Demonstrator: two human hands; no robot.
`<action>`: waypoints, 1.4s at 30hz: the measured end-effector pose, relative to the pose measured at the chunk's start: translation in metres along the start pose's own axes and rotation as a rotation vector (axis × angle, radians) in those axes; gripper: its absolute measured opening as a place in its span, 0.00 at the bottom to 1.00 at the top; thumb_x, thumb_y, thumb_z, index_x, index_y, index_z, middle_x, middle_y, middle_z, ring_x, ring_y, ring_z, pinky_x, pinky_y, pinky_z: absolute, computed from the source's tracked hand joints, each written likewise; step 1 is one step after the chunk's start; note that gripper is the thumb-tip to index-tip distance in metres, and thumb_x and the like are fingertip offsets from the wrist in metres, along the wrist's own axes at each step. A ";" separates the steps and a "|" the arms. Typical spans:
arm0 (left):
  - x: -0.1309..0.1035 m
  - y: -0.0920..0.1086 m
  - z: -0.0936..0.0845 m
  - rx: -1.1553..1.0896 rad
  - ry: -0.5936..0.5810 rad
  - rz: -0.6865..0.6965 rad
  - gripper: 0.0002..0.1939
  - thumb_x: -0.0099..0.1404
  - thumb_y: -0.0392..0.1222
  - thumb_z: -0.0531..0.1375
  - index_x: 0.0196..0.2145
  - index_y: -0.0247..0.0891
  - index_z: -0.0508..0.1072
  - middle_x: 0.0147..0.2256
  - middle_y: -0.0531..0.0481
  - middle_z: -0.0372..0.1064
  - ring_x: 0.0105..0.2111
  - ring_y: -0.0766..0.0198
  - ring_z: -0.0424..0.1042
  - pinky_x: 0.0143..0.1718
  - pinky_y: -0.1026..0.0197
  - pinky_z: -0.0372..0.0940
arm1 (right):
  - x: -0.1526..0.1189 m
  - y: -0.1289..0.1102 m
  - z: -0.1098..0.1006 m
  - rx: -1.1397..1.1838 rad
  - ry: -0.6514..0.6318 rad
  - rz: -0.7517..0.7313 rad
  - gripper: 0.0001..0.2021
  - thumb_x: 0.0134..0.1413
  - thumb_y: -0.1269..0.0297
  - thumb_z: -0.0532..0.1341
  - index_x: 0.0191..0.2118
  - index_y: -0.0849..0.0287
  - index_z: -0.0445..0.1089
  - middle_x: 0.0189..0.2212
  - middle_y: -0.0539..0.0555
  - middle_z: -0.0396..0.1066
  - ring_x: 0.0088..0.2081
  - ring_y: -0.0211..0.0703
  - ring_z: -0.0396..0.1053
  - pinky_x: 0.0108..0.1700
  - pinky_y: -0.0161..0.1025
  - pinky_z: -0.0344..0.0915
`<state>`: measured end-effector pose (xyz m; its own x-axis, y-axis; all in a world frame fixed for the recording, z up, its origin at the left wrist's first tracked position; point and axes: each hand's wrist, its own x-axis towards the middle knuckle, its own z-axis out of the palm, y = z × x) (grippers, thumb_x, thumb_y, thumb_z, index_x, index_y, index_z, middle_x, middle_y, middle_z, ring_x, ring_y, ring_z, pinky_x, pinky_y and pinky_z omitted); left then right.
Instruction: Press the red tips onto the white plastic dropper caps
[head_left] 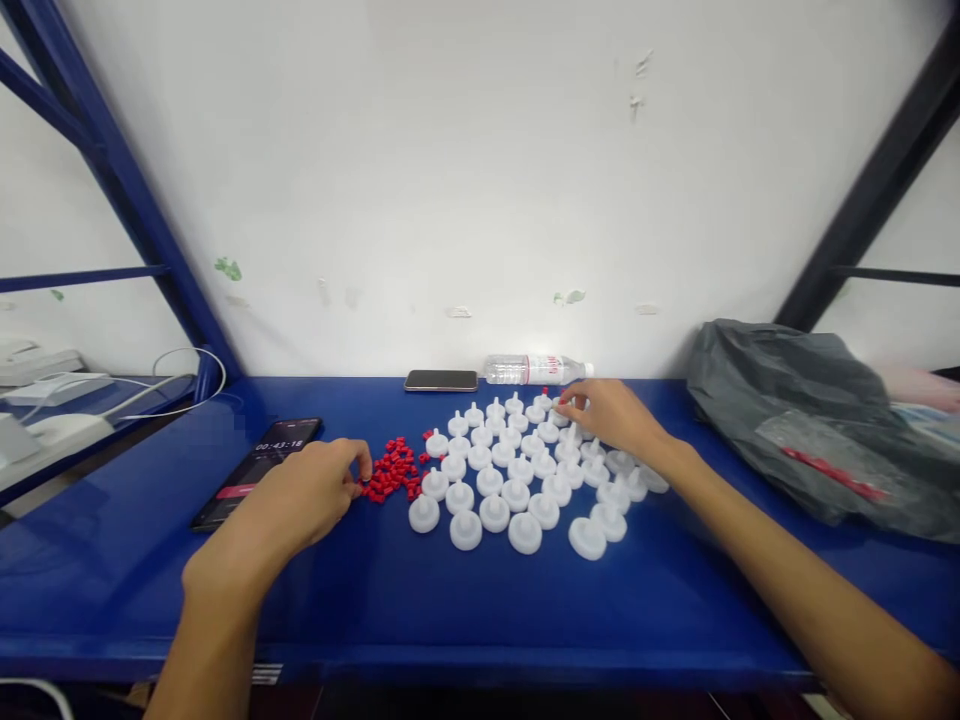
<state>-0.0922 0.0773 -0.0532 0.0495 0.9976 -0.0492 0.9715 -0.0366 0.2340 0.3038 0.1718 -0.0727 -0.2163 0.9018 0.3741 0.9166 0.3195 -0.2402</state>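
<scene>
My left hand [311, 490] is at the left edge of a pile of small red caps [394, 468]. Its thumb and forefinger are pinched together against the nearest pieces; what lies between them is hidden. On the right, my right hand [611, 412] reaches over the back of a spread of white plastic lids with pointed nozzles [516, 494]. Its fingertips close on a small red cap [562, 402], just by a white nozzle lid that the fingers partly cover. Most lids stand nozzle up, packed close together.
A phone with a running timer [259, 470] lies under the left forearm's far side. Against the wall are another phone [441, 381] and a clear bottle on its side [536, 369]. A grey plastic bag [750, 420] fills the right end of the blue table [420, 620].
</scene>
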 end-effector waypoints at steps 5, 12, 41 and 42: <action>-0.007 0.004 -0.008 -0.004 0.017 -0.026 0.12 0.63 0.37 0.54 0.40 0.44 0.75 0.32 0.47 0.79 0.26 0.55 0.78 0.26 0.59 0.58 | -0.001 -0.004 -0.006 0.090 0.104 -0.014 0.09 0.66 0.59 0.60 0.41 0.57 0.76 0.39 0.57 0.82 0.38 0.51 0.79 0.42 0.44 0.69; -0.016 0.019 -0.024 0.040 0.162 -0.082 0.17 0.72 0.46 0.46 0.45 0.46 0.74 0.35 0.45 0.80 0.24 0.53 0.78 0.31 0.54 0.62 | -0.012 -0.029 -0.015 0.306 0.173 -0.139 0.09 0.73 0.56 0.55 0.49 0.54 0.65 0.50 0.59 0.79 0.45 0.49 0.80 0.41 0.42 0.72; -0.023 0.099 0.013 -0.021 0.300 0.529 0.20 0.81 0.45 0.42 0.31 0.43 0.61 0.29 0.52 0.70 0.27 0.60 0.65 0.31 0.56 0.51 | -0.041 -0.094 -0.005 0.306 0.313 -0.857 0.18 0.66 0.52 0.66 0.52 0.61 0.73 0.39 0.57 0.79 0.40 0.45 0.76 0.42 0.43 0.75; -0.023 0.099 0.013 -0.044 0.312 0.506 0.20 0.80 0.46 0.41 0.30 0.43 0.60 0.28 0.52 0.69 0.26 0.60 0.63 0.31 0.56 0.51 | -0.040 -0.095 -0.005 0.309 0.332 -0.865 0.17 0.67 0.53 0.66 0.52 0.60 0.73 0.40 0.57 0.80 0.41 0.44 0.76 0.42 0.43 0.76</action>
<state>0.0062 0.0498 -0.0411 0.4271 0.8275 0.3646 0.8342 -0.5161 0.1942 0.2275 0.1042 -0.0600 -0.6241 0.2072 0.7534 0.3468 0.9375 0.0295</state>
